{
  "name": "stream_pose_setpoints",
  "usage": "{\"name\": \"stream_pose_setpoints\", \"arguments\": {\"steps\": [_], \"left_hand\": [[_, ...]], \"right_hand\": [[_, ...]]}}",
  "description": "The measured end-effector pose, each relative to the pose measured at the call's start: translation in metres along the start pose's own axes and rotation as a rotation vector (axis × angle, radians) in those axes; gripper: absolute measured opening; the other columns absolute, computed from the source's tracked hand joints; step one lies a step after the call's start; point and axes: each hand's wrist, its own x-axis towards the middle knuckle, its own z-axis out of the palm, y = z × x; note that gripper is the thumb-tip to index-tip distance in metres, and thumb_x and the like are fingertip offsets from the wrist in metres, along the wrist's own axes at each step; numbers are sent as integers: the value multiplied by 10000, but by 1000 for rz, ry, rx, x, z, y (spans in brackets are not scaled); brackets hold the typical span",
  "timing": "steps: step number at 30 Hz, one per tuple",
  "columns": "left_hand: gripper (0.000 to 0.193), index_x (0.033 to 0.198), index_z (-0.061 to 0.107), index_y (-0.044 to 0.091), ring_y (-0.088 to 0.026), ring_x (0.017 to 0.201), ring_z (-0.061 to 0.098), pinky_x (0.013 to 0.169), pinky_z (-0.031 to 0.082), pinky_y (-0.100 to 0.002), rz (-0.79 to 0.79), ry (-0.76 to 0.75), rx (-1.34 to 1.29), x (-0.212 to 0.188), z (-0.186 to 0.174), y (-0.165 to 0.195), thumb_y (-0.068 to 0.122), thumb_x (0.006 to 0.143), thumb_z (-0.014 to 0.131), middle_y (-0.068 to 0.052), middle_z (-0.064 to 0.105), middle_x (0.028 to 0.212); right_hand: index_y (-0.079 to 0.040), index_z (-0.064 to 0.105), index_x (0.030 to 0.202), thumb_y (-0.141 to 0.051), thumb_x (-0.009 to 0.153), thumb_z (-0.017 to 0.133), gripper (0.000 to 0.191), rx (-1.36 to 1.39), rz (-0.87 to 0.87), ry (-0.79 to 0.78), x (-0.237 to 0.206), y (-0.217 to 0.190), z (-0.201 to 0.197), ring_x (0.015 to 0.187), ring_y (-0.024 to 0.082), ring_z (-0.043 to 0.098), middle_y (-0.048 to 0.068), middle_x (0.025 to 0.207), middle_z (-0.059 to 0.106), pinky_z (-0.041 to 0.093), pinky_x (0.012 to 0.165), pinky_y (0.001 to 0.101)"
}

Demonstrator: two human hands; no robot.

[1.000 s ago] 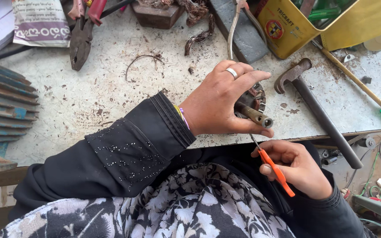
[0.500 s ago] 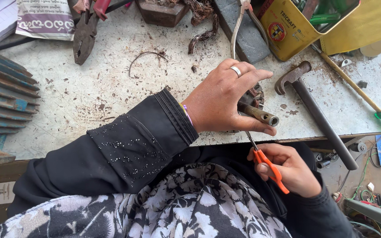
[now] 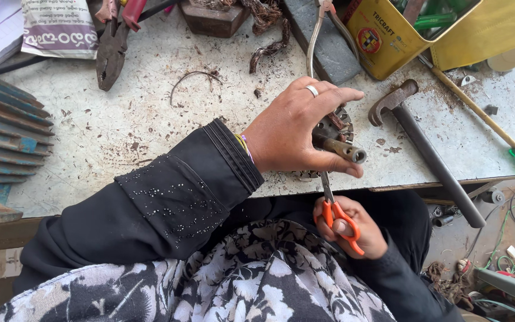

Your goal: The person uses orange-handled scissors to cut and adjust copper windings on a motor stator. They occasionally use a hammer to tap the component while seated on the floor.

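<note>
The left hand [image 3: 296,131] grips the motor rotor [image 3: 338,140] at the bench's near edge while the right hand [image 3: 350,229], clamped on orange scissors [image 3: 335,209], cuts at its windings, unfinished.

You're in a repair workshop, and the table [image 3: 120,143] says it all: a scratched, grimy top strewn with rust flakes and bits of wire. Worn pliers [image 3: 111,50] lie at the far edge, a heavy hammer [image 3: 430,158] juts over the near side, and a green-handled screwdriver [image 3: 508,143] sits beside a yellow tin [image 3: 388,39] packed with tools. A finned metal motor housing [image 3: 1,131] stands at your left, and down on the floor [image 3: 508,238] you've got scrap wire and small parts scattered about.
</note>
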Motion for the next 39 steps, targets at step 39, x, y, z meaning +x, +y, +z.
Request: {"name": "stream_pose_setpoints", "arguments": {"steps": [39], "left_hand": [[960, 1389, 586, 73, -325, 1239, 599, 1122, 452, -449, 109, 42, 67, -3, -3, 1, 719, 741, 876, -132, 657, 1232]], "right_hand": [[90, 635, 1181, -380, 764, 842, 662, -70, 95, 132, -4, -29, 25, 604, 97, 489, 43, 700, 584, 379, 542, 236]]}}
